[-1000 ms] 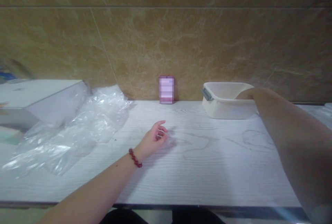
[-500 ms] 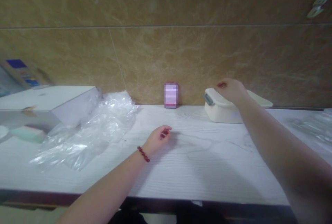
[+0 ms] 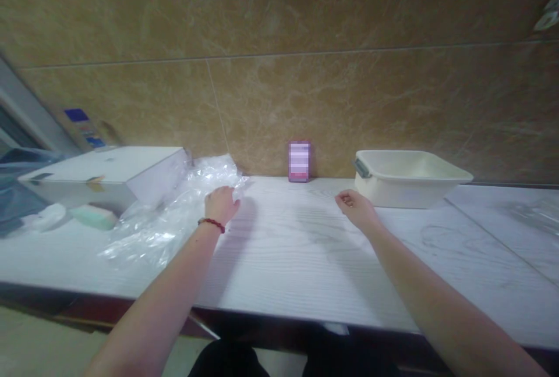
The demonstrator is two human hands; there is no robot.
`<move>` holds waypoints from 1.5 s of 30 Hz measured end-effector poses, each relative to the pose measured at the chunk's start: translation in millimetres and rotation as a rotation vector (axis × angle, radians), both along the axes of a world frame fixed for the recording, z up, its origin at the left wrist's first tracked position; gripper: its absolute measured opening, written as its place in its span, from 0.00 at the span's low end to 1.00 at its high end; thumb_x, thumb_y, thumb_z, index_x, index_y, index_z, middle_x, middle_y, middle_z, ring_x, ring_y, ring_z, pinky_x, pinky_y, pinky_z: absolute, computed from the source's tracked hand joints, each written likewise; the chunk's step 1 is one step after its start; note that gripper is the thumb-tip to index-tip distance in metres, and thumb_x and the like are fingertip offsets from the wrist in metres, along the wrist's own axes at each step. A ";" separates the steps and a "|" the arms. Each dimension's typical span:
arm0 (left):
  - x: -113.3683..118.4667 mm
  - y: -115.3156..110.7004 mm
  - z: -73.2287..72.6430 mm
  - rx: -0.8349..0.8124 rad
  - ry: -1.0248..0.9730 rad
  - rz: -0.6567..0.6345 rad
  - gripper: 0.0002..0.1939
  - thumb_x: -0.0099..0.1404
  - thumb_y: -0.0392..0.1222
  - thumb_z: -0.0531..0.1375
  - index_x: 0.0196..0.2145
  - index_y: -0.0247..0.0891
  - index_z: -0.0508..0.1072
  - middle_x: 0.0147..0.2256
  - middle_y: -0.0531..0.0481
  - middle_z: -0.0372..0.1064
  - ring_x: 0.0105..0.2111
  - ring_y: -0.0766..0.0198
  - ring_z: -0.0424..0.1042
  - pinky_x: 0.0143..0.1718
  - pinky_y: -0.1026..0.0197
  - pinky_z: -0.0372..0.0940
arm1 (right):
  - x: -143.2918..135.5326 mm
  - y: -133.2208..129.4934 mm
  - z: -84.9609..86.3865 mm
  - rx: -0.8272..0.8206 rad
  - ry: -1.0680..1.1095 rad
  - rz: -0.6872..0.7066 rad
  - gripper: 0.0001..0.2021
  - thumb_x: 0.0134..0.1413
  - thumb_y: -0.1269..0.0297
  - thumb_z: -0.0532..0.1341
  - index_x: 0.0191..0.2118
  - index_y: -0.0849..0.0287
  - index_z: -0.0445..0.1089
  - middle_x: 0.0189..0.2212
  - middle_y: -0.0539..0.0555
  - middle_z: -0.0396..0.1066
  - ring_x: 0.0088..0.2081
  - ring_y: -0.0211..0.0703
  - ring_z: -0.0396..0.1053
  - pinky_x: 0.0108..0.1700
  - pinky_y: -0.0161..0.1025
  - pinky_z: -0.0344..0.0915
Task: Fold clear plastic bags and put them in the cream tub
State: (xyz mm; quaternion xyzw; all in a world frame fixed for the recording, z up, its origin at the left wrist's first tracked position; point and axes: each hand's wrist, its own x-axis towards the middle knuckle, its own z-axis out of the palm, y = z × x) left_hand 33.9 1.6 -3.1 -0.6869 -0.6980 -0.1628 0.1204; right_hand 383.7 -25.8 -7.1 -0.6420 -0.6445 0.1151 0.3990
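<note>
My left hand (image 3: 222, 203), with a red bead bracelet (image 3: 212, 224) at the wrist, is over the right edge of a crumpled clear plastic bag (image 3: 174, 220). Its thumb stands apart from the fingers, and I see nothing in it; whether it touches the plastic I cannot tell. My right hand (image 3: 356, 208) hovers over the white table (image 3: 288, 260), fingers loosely curled in with nothing visible in them. Just behind it and to the right stands a cream plastic bin (image 3: 406, 191) with a grey clip handle (image 3: 361, 168) on its left end.
A white box (image 3: 109, 163) lies at the left, with a pale green block (image 3: 94, 216) and a round white item (image 3: 48, 217) before it. A small pink-framed card or screen (image 3: 299, 162) leans on the tiled wall (image 3: 279, 98). Clear plastic (image 3: 539, 214) lies far right.
My right hand has come off the bin, down and to the left. My left hand has moved left to the plastic bag. The view has turned slightly left.
</note>
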 end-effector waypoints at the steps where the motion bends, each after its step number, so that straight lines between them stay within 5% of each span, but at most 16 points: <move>1: -10.2 -0.1 -1.5 -0.009 0.049 0.070 0.24 0.51 0.47 0.54 0.45 0.36 0.65 0.49 0.39 0.58 0.50 0.48 0.54 0.47 0.47 0.49 | 1.7 1.1 -2.9 -0.011 0.010 0.008 0.09 0.43 0.60 0.54 0.28 0.59 0.65 0.22 0.50 0.67 0.23 0.34 0.64 0.27 0.32 0.60; 5: -38.7 -2.3 -5.6 -0.054 0.174 0.162 0.22 0.51 0.51 0.52 0.42 0.38 0.68 0.51 0.38 0.54 0.53 0.45 0.47 0.48 0.42 0.42 | 5.2 4.1 -10.3 -0.015 0.005 0.004 0.08 0.44 0.60 0.53 0.28 0.58 0.65 0.22 0.50 0.68 0.23 0.34 0.65 0.27 0.31 0.59; 10: -55.9 1.4 6.8 -0.074 0.178 0.125 0.23 0.58 0.48 0.42 0.35 0.32 0.72 0.40 0.37 0.65 0.41 0.50 0.63 0.41 0.50 0.55 | 2.4 1.8 -9.5 -0.013 -0.007 0.001 0.08 0.44 0.61 0.53 0.28 0.58 0.66 0.23 0.50 0.68 0.24 0.34 0.64 0.28 0.30 0.59; 15: -73.1 12.5 24.6 -0.107 0.074 0.175 0.24 0.58 0.42 0.40 0.31 0.28 0.72 0.33 0.35 0.68 0.34 0.52 0.67 0.35 0.57 0.59 | -2.2 -3.2 -6.3 -0.016 -0.018 0.030 0.08 0.44 0.62 0.53 0.28 0.58 0.65 0.23 0.50 0.68 0.25 0.33 0.64 0.29 0.30 0.59; 21: -73.8 14.4 55.8 0.183 -0.160 0.083 0.20 0.56 0.49 0.47 0.31 0.32 0.73 0.34 0.42 0.70 0.37 0.55 0.66 0.36 0.61 0.58 | -5.7 -7.1 -3.2 0.005 -0.008 0.049 0.08 0.44 0.62 0.53 0.28 0.58 0.65 0.23 0.50 0.68 0.25 0.34 0.64 0.30 0.31 0.60; 26: -38.8 8.7 74.9 0.346 -0.605 0.006 0.19 0.52 0.53 0.53 0.30 0.35 0.72 0.26 0.49 0.69 0.28 0.62 0.65 0.29 0.64 0.57 | -9.1 -11.7 0.9 0.035 0.014 0.070 0.07 0.44 0.62 0.53 0.28 0.58 0.65 0.23 0.50 0.68 0.25 0.35 0.65 0.30 0.33 0.61; 30: 5.0 5.8 68.9 0.341 -0.990 -0.197 0.16 0.49 0.50 0.57 0.28 0.33 0.70 0.22 0.53 0.65 0.22 0.70 0.61 0.24 0.68 0.55 | -13.6 -15.9 3.0 0.073 0.050 0.132 0.07 0.45 0.62 0.53 0.28 0.58 0.65 0.23 0.51 0.68 0.26 0.35 0.65 0.30 0.33 0.62; 38: 104.2 -3.6 35.7 0.002 -1.741 -0.526 0.12 0.47 0.45 0.60 0.27 0.34 0.68 0.24 0.54 0.65 0.25 0.72 0.63 0.28 0.69 0.58 | -19.6 -20.1 2.1 0.124 0.153 0.251 0.10 0.46 0.60 0.52 0.31 0.60 0.64 0.27 0.53 0.67 0.30 0.36 0.65 0.29 0.33 0.63; 45: 135.0 -21.8 11.9 -0.351 -1.875 -0.580 0.07 0.50 0.40 0.59 0.26 0.33 0.69 0.25 0.52 0.67 0.24 0.71 0.66 0.27 0.67 0.60 | -23.8 -21.3 5.1 -0.063 0.574 0.321 0.17 0.48 0.53 0.49 0.38 0.59 0.62 0.37 0.56 0.66 0.37 0.39 0.64 0.25 0.31 0.65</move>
